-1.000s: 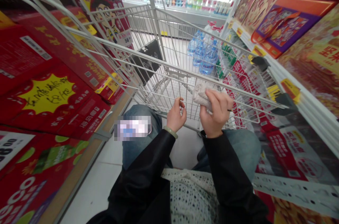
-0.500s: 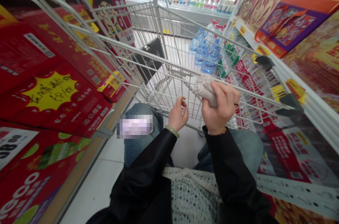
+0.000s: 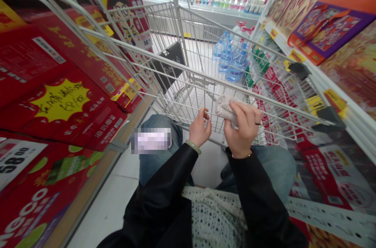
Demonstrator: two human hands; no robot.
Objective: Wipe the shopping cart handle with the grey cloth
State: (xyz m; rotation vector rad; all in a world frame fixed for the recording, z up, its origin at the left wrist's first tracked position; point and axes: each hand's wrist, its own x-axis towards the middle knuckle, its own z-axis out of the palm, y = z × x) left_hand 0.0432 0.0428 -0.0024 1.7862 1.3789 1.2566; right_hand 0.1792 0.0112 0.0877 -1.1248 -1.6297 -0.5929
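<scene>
The right hand (image 3: 242, 130) clamps a fuzzy pale cloth (image 3: 225, 108) at lower centre, over the shopping cart (image 3: 188, 99). The left hand (image 3: 200, 128) stands apart from it, fingers loosely curled, holding nothing. Water bottles (image 3: 236, 64) stand upper centre; red boxes (image 3: 58, 103) fill the left.

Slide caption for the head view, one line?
Right hand holds a pale fuzzy cloth over a wire shopping cart; left hand curls nearby, amid red boxed goods.
</scene>
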